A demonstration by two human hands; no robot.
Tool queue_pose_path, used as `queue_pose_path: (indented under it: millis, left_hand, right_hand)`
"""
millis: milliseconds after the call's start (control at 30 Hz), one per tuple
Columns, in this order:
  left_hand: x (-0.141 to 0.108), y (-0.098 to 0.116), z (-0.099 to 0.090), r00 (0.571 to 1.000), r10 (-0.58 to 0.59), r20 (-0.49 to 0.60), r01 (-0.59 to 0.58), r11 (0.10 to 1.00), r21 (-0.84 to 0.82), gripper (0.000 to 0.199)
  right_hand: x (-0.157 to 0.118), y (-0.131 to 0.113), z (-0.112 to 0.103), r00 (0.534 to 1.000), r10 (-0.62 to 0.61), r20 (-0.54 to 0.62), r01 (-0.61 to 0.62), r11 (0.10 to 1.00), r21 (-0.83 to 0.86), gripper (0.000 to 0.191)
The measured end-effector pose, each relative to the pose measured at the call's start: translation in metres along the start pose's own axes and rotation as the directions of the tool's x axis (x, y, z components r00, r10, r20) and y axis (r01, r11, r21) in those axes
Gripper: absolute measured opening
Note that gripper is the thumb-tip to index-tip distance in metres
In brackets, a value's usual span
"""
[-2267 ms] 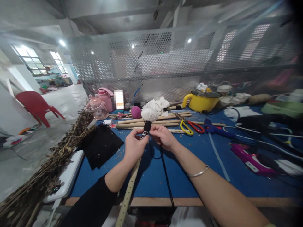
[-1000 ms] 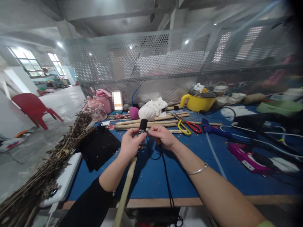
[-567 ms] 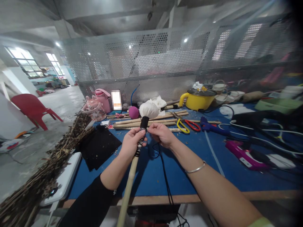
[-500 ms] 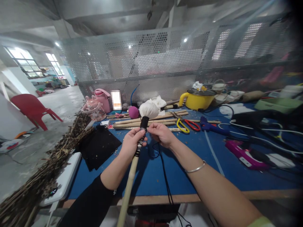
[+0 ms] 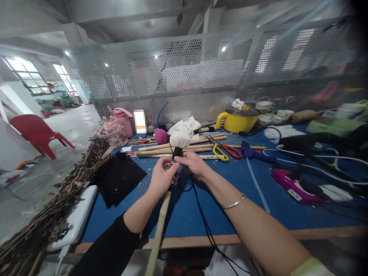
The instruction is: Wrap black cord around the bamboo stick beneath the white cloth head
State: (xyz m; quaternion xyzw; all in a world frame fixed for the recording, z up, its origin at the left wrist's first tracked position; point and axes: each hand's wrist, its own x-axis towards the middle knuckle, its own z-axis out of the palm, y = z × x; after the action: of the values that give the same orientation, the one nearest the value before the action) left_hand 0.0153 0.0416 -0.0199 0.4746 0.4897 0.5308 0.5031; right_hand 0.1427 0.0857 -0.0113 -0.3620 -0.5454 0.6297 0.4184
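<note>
Nearest me, the pale stick [image 5: 159, 227] slants up over the table's front edge; the person's left hand [image 5: 163, 175] is closed around its upper part, thumb and fingers gripping the black-and-white bound section; the right hand [image 5: 194, 165] has its fingers curled shut, thumb tip against the black binding [image 5: 177, 154], though I can't tell whether anything is pinched inside; above both hands sits the white padded head [image 5: 180, 140], tilted with the stick; black cord [image 5: 204, 219] trails below the right hand and over the table edge.

Off to the person's left, dried stalks [image 5: 67, 187] lie partly over a white device [image 5: 78, 217]; a black cloth [image 5: 118, 179] lies between them and the left hand, on the blue tabletop [image 5: 235, 218].

To the right is a magenta power strip [image 5: 296, 188]; farther back come a blue tool [image 5: 250, 152] and scissors [image 5: 220, 153] with yellow and red handles, near the loose sticks [image 5: 201, 148]; behind these are a purple ball [image 5: 161, 136], crumpled white cloth [image 5: 188, 125] and a lidded yellow pot [image 5: 240, 122]; a perforated screen [image 5: 198, 78] stands behind everything on the table; a red chair [image 5: 33, 128] stands on the floor at far left.
</note>
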Motion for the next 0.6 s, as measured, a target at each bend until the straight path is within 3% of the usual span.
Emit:
queue_pose_path:
  millis: [100,267,600]
  left_hand:
    - [-0.002,0.001,0.001,0.997,0.066,-0.028,-0.065,0.997,0.030,0.035]
    - [0.000,0.004,-0.001,0.995,0.100,0.021,-0.097,0.990,-0.105,0.029]
    - [0.001,0.011,-0.005,0.980,-0.033,0.198,0.099,0.937,-0.334,0.023]
  right_hand:
    - [0.001,0.002,-0.003,0.999,-0.023,0.044,0.023,1.000,0.001,0.034]
    - [0.001,0.002,-0.012,0.989,-0.043,0.144,0.038,0.999,0.036,0.031]
    - [0.002,0.005,-0.010,0.989,-0.090,0.119,0.096,0.994,-0.045,0.030]
